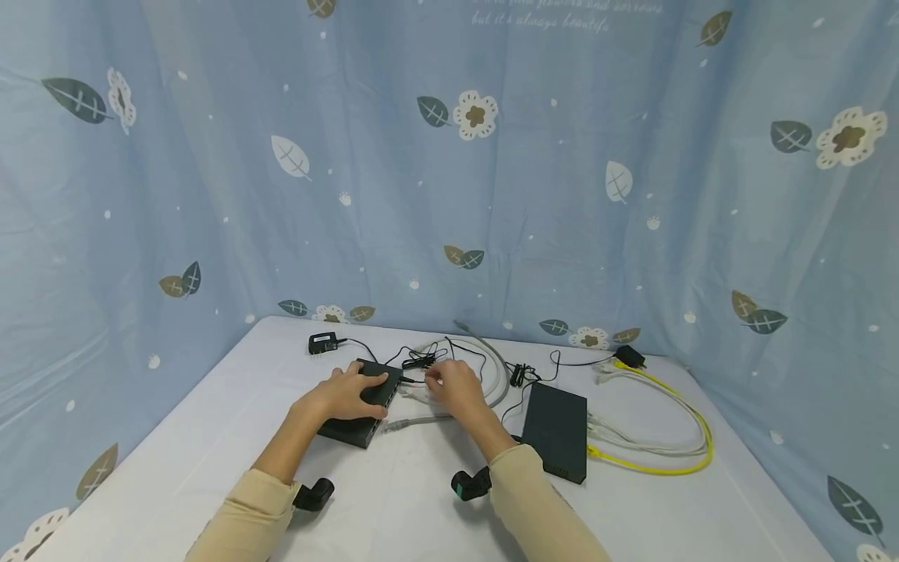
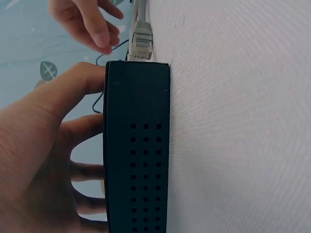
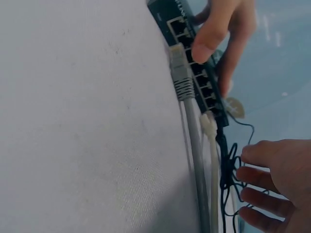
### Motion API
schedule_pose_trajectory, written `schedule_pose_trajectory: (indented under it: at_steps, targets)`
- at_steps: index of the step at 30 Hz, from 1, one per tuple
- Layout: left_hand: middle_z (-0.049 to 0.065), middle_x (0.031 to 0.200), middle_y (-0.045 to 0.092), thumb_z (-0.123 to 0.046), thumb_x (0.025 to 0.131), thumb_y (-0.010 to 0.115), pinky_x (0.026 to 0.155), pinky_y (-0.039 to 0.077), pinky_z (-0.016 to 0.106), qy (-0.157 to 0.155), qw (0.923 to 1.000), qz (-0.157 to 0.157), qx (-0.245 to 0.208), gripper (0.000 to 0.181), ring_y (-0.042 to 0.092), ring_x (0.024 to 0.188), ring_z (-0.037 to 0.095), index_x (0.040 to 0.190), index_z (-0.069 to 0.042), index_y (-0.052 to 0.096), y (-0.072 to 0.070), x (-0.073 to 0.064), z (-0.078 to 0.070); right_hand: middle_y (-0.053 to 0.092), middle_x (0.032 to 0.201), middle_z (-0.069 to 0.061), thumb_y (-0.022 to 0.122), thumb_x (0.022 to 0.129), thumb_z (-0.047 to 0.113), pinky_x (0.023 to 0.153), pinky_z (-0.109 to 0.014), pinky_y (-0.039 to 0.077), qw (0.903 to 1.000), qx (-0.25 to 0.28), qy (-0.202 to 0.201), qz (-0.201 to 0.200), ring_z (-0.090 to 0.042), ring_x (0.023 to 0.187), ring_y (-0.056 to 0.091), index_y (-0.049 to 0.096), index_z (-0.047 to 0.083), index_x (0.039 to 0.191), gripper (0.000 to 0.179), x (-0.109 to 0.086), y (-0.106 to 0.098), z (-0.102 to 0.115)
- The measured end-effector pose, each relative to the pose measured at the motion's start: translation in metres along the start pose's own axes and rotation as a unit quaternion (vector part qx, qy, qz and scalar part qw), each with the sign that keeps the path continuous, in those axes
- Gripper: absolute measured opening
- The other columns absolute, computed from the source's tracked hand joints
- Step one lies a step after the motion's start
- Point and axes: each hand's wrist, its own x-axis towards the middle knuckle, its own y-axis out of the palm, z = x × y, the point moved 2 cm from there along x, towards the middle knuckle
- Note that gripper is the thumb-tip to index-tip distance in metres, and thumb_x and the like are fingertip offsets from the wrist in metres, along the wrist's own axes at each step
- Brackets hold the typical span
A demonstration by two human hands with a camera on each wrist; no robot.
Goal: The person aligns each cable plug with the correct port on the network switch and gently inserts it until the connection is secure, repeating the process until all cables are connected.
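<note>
I've L hand [image 1: 346, 396] spread on the Ethernet switch [image 1: 376, 394], table [image 1: 393, 499] L side, hiding part of its top, R hand [image 1: 455, 384] fingers apart by bundled pwr cord [image 3: 228, 170]; R-wrist cam shows ports [image 3: 207, 92], L-wrist vents [image 2: 146, 165].

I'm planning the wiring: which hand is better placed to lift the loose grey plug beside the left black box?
Probably the right hand: it looks empty and is close by. The left hand is nearer the grey plug, but rests across the black box, seemingly steadying it.

Two black boxes [image 1: 382, 393] [image 1: 555, 429], two power adapters [image 1: 323, 343] [image 1: 629, 357], one yellow cable [image 1: 709, 441], one thick grey cable [image 3: 196, 145].
</note>
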Motion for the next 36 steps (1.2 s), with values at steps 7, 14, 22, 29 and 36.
schedule_pose_trajectory:
  at_steps: [7,14,22,29,36]
  targets:
    - [0.028,0.154,0.03,-0.057,0.081,0.071,0.095,0.037,0.075,-0.001,1.0,-0.001,0.002,0.075,0.034,0.133,0.06,0.147,-0.027,0.048,0.0,-0.001,0.0,0.076,0.089,0.003,0.07,0.091,0.021,0.083,-0.04,0.053,0.9999,0.012,-0.008,0.008,-0.022,0.093,0.067,0.078,0.016,0.092,0.01,-0.011,-0.002,-0.005]
    - [0.029,0.153,0.03,-0.057,0.082,0.07,0.096,0.037,0.075,0.0,1.0,-0.004,0.006,0.074,0.034,0.133,0.061,0.147,-0.027,0.048,0.001,-0.001,-0.003,0.076,0.09,0.003,0.07,0.091,0.023,0.08,-0.037,0.053,0.9997,0.025,-0.004,0.006,-0.02,0.091,0.068,0.078,0.016,0.093,0.011,-0.021,0.0,-0.012]
    - [0.028,0.154,0.03,-0.058,0.081,0.07,0.094,0.038,0.074,-0.004,0.9999,-0.009,0.012,0.076,0.036,0.133,0.059,0.147,-0.027,0.048,0.003,0.0,-0.002,0.075,0.085,0.005,0.072,0.089,0.021,0.076,-0.032,0.052,0.9996,0.026,-0.01,0.003,-0.014,0.084,0.068,0.078,0.017,0.091,0.008,-0.028,0.004,-0.019]
    - [0.029,0.154,0.03,-0.058,0.081,0.071,0.094,0.038,0.075,-0.001,0.9999,-0.012,0.012,0.076,0.038,0.131,0.058,0.147,-0.027,0.048,0.002,0.0,0.0,0.075,0.084,0.006,0.072,0.089,0.022,0.074,-0.03,0.051,0.9996,0.027,-0.011,0.004,-0.012,0.081,0.066,0.078,0.018,0.09,0.008,-0.028,0.007,-0.02]
    - [0.029,0.154,0.03,-0.06,0.079,0.071,0.094,0.037,0.075,0.005,1.0,-0.007,0.004,0.079,0.037,0.132,0.057,0.147,-0.026,0.048,0.003,0.002,0.003,0.072,0.079,0.008,0.072,0.089,0.026,0.067,-0.025,0.048,0.9994,0.028,-0.009,0.018,-0.008,0.075,0.061,0.078,0.019,0.089,0.009,-0.028,0.01,-0.023]
